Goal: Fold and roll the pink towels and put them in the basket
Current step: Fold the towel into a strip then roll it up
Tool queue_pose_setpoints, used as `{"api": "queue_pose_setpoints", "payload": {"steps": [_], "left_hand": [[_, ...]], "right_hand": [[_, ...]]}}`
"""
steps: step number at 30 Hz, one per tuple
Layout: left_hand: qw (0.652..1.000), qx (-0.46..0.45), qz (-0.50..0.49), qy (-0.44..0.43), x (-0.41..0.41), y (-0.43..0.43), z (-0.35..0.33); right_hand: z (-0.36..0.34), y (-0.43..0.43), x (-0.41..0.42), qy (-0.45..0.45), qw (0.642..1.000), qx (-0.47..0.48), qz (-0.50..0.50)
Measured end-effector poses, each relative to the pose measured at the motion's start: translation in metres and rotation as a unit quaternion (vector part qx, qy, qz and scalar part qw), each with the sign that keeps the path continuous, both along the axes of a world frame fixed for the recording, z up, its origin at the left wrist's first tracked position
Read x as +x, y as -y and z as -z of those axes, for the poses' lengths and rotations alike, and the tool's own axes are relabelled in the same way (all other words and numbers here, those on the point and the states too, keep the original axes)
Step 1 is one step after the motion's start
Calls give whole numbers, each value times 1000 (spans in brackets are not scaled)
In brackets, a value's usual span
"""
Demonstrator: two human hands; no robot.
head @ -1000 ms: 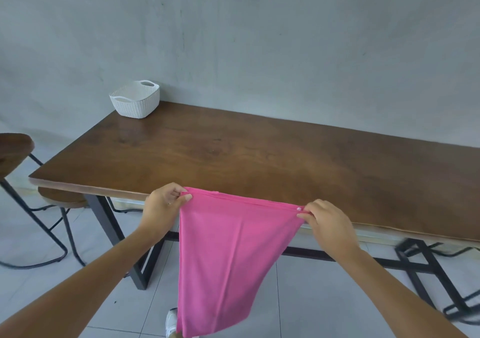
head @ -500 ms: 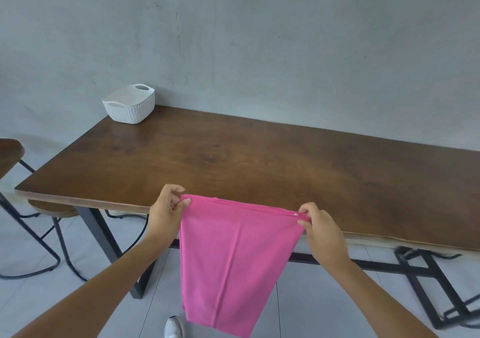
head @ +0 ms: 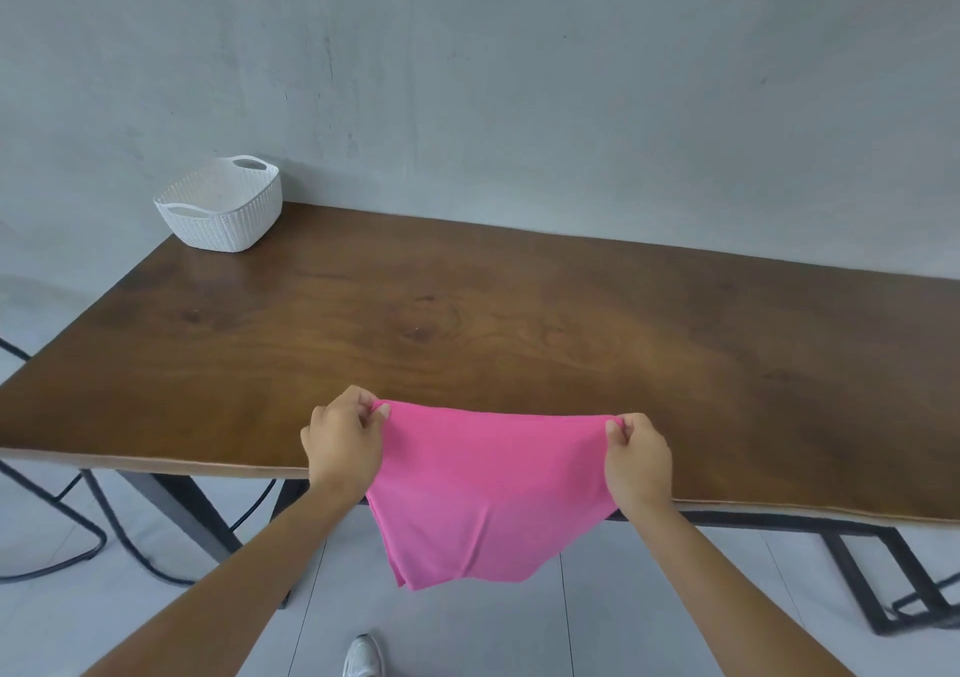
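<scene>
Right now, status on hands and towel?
Left hand and right hand pinch the towel by its top corners. Towel hangs at the table edge. Basket far left; nothing seen blocking.

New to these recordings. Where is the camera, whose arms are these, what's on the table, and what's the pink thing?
No machine here: a person works bare-handed, and the one camera sits on their head, looking forward and down, so both arms enter from below. The left hand and right hand each pinch a top corner of a pink towel, stretched between them above the near edge of a table; the rest hangs toward the floor. A white basket stands at the table's far left corner, by the wall. No towel shows in it.
</scene>
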State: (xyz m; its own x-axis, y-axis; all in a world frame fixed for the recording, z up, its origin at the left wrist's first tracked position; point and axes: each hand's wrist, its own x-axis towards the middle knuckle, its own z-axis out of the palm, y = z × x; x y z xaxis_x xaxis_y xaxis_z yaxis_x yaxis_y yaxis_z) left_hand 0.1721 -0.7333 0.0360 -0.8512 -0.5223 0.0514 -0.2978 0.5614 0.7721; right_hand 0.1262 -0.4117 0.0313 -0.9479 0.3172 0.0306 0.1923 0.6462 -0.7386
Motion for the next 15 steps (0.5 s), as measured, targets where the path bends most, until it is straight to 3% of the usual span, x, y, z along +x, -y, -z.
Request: {"api": "queue_pose_setpoints", "payload": {"steps": [6, 15], "left_hand": [[991, -125, 0, 40, -35, 9, 25], [979, -199, 48, 24, -120, 31, 34]], "right_hand": [[17, 11, -31, -2, 983, 183, -5], [28, 32, -102, -37, 967, 251, 5]]}}
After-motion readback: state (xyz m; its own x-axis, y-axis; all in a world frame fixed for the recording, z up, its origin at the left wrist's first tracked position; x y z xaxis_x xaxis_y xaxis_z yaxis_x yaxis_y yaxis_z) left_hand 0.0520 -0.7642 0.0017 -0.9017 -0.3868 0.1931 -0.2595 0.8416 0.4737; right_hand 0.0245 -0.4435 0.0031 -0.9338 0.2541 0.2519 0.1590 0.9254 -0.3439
